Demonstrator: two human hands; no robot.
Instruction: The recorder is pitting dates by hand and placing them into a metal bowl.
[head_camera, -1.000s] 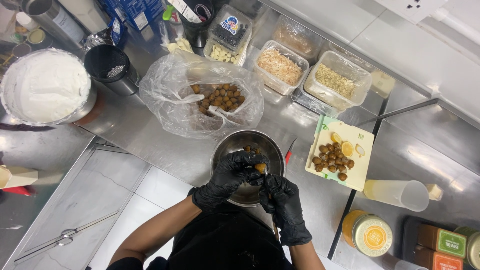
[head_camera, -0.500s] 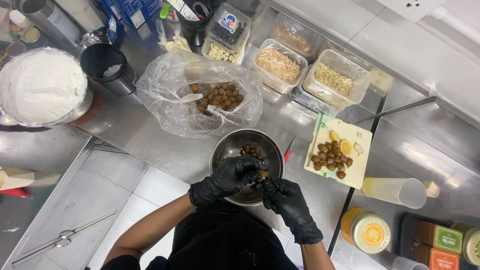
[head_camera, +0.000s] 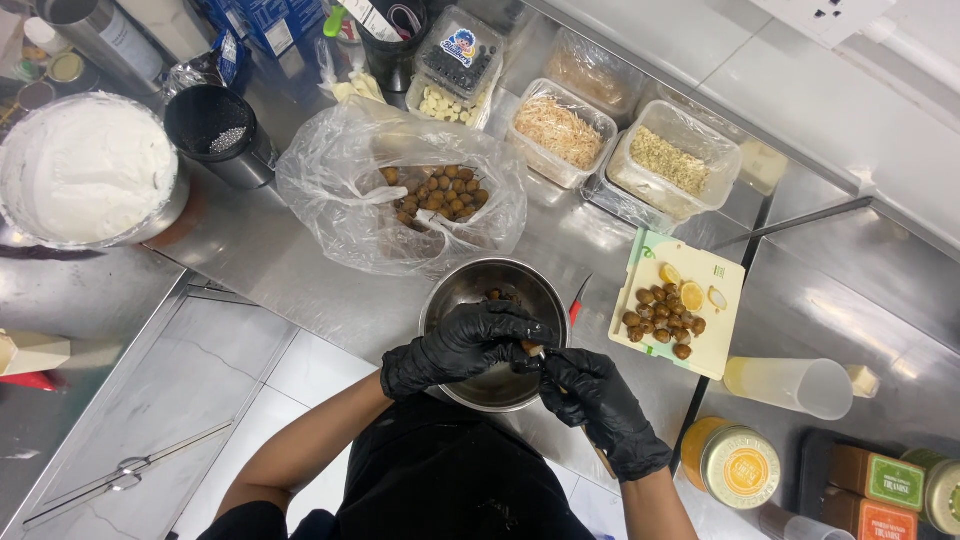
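Note:
Both my hands wear black gloves and meet over a steel bowl (head_camera: 455, 290) at the counter's near edge. My left hand (head_camera: 460, 345) pinches a small brown round fruit (head_camera: 529, 347) above the bowl. My right hand (head_camera: 590, 395) grips a small knife whose blade touches that fruit; the handle is mostly hidden in the fist. A few brown fruits lie in the bowl. A clear plastic bag (head_camera: 330, 200) behind the bowl holds several more. A pale cutting board (head_camera: 725, 280) to the right carries a pile of brown fruits and a few yellow halves.
A red-handled tool (head_camera: 578, 300) lies between bowl and board. Clear tubs of nuts and shreds (head_camera: 560, 130) line the back. A big white-filled tub (head_camera: 85, 170) and a black cup (head_camera: 210, 125) stand left. A plastic cup (head_camera: 790, 385) and a jar (head_camera: 735, 465) stand right.
My hands have shifted slightly toward me over the bowl, still working the same fruit. The rest of the counter is unchanged.

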